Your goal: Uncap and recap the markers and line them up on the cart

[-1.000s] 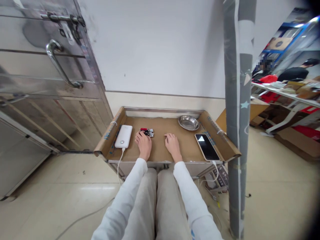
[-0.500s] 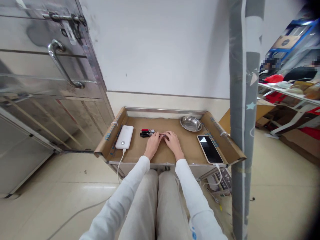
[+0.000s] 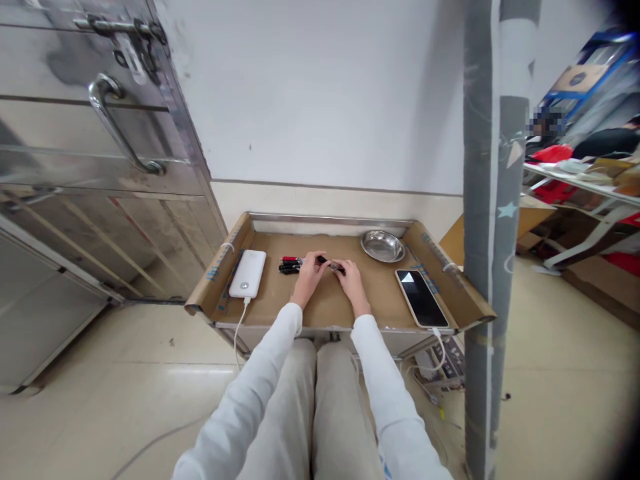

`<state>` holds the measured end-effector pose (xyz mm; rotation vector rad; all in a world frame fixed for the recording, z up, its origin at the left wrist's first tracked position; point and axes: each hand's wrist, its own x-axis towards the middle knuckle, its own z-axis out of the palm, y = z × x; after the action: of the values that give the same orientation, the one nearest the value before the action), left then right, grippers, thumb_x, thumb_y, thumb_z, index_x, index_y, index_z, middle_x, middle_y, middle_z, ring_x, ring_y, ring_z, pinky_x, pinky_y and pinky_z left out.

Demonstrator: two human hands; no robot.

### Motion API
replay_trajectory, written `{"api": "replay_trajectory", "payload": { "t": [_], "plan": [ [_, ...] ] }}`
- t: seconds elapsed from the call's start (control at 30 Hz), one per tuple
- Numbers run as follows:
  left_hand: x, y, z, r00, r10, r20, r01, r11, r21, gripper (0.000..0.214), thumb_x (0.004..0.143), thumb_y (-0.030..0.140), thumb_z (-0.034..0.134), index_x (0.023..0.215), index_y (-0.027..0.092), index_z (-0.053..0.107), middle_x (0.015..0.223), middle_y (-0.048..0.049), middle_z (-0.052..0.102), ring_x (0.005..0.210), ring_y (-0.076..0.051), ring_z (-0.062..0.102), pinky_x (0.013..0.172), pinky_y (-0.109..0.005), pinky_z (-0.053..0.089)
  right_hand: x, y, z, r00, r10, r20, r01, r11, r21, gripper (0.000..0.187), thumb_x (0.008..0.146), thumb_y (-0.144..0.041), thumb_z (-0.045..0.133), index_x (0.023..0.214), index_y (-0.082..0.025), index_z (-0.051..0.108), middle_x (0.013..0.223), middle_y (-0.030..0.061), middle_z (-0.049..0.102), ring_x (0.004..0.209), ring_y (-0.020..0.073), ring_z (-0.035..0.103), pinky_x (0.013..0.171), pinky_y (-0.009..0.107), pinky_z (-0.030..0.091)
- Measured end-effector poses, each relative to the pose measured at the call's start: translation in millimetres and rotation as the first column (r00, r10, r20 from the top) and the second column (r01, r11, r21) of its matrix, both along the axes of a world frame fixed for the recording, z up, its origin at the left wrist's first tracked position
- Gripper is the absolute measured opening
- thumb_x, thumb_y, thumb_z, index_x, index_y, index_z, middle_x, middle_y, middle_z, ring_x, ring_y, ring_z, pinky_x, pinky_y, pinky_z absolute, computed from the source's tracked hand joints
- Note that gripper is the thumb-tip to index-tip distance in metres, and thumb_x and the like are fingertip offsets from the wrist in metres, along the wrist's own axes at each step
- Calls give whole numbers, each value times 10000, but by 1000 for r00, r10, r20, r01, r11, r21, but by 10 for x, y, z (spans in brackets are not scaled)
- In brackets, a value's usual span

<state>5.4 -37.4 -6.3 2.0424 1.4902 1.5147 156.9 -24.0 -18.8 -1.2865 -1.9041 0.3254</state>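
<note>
Left hand: fingers closed on dark pen, left end.
Right hand: pinching same pen, right end.
Pen: above cardboard-lined tray centre.
Pen pile: 9 o'clock of hands.
Steel bowl: 2 o'clock.

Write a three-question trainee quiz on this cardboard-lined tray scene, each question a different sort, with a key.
1. True or false: the white rectangular power bank lies to the left of the left hand.
2. Multiple choice: what do both hands hold between them? A) the round steel bowl B) a dark slim marker pen C) the black-screened smartphone
3. Fill the blank: the loose pile of red and black marker pens lies on the brown cardboard lining of the metal tray, just ___ of the left hand's fingers.

Key
1. True.
2. B; the right hand meets the left on it.
3. Left.
</note>
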Motion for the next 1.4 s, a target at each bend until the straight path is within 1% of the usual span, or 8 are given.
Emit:
{"api": "replay_trajectory", "payload": {
  "t": [0.23,0.43,0.63,0.77,0.9,1.03,1.27,1.4],
  "plan": [
    [-25,-5,22,991,114,66,-115,993,14,241,923,348,449,1109,201,494,1055,-81,566,928,-159,590,845,-300,485,5,-3,2,1000,8,-24,-9,1000,-13,214,869,-172,482,861,-197,695,885,65,658,862,189,566,841,320,429],
    [-24,1,36,989,130,69,-130,992,0,189,939,282,416,1076,200,517,1063,-80,550,967,-167,576,876,-311,464,-11,-27,-18,1000,-22,3,22,1000,16,240,907,-218,420,911,-185,658,913,76,631,897,199,545,876,343,408],
    [-11,45,20,972,46,-230,-70,993,-96,148,916,201,435,1001,187,556,986,-73,605,965,-212,560,886,-352,426,-23,-124,-24,980,-158,117,150,986,76,202,879,-238,465,971,-162,628,963,95,595,919,222,488,870,354,387],
    [1,55,5,922,77,-380,-107,993,-59,220,899,128,393,1037,178,557,1096,-103,587,1069,-240,511,928,-382,395,2,-136,-58,983,-134,123,128,990,59,244,852,-134,426,960,-168,642,949,90,585,908,214,485,869,342,388],
    [19,-50,9,889,-74,-452,57,997,-52,353,843,27,364,1118,173,530,1158,-102,541,1076,-214,501,933,-353,402,21,-120,-83,984,-152,96,148,988,47,269,841,-100,401,907,-168,653,915,86,582,885,211,481,855,337,391],
    [9,-217,20,822,-298,-485,265,955,-137,385,784,-16,368,1058,179,556,1088,-71,567,1027,-201,517,912,-338,419,24,-119,-86,972,-215,96,208,975,71,251,845,-113,406,883,-164,649,906,90,574,871,215,473,834,342,385],
    [-29,-342,94,826,-438,-355,401,899,-177,487,708,-45,373,1073,203,577,1143,-56,553,1070,-188,503,969,-333,394,45,-115,-102,970,-229,79,222,971,82,239,857,-138,406,904,-168,638,902,89,555,872,214,465,825,339,384],
    [-36,-411,139,792,-521,-318,469,853,-227,350,737,19,442,979,200,619,1073,-52,557,1015,-181,522,951,-308,405,57,-107,-95,970,-239,41,237,970,50,223,856,-153,422,888,-177,642,881,79,548,878,211,476,839,335,386]
  ]
}}
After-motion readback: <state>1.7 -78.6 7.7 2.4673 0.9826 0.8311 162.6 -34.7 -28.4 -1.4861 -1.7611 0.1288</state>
